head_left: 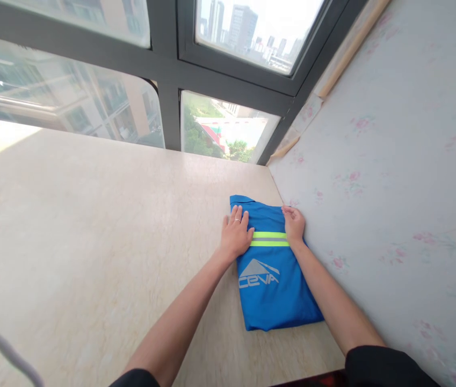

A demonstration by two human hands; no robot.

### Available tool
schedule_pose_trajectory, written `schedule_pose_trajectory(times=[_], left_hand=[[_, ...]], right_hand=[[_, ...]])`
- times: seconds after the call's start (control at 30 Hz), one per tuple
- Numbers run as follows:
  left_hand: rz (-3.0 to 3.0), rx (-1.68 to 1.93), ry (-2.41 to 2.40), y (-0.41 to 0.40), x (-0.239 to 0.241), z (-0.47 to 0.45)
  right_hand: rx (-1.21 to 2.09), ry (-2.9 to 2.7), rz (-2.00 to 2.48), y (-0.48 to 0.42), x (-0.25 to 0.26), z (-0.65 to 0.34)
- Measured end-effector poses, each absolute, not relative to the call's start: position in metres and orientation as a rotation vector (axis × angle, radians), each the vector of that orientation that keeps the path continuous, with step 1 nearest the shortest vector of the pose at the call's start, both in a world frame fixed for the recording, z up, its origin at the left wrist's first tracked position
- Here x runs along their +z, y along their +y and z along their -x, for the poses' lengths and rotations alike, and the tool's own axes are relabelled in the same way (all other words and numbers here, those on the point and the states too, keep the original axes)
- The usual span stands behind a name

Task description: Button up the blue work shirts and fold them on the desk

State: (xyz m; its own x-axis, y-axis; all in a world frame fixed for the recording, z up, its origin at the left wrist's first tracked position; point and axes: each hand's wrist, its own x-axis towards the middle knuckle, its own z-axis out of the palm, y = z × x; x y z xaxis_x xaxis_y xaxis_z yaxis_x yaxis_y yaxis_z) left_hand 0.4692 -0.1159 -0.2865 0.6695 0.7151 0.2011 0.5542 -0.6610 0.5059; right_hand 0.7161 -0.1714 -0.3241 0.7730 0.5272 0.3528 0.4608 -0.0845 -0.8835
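Black sleeves (386, 367) and a slim, pale ring (237, 220) are worn.

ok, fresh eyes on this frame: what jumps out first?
The folded bright blue cloth with a neon-yellow and grey stripe and grey CEVA print, lying right of centre on a pale marbled ledge. Next, the two bare hands on it: left hand spread at its left edge, right hand at its right edge, beside the pink-flowered pale wall. Then the dark-grey-framed window behind.
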Motion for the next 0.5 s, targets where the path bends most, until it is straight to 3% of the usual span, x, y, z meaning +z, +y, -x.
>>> schedule_pose_trajectory(times=[0.23, 0.37, 0.5], left_hand=[[-2.626, 0.523, 0.734, -0.191, -0.261, -0.447], [-2.721, 0.484, 0.395, -0.218, -0.270, -0.440], [-2.685, 0.473, 0.363, -0.220, -0.284, -0.433]], right_hand=[[-0.004, -0.812, 1.780, -0.172, -0.327, -0.720], [-0.035, -0.830, 1.826, -0.172, -0.326, -0.720], [-0.062, -0.850, 1.872, -0.170, -0.323, -0.717]])
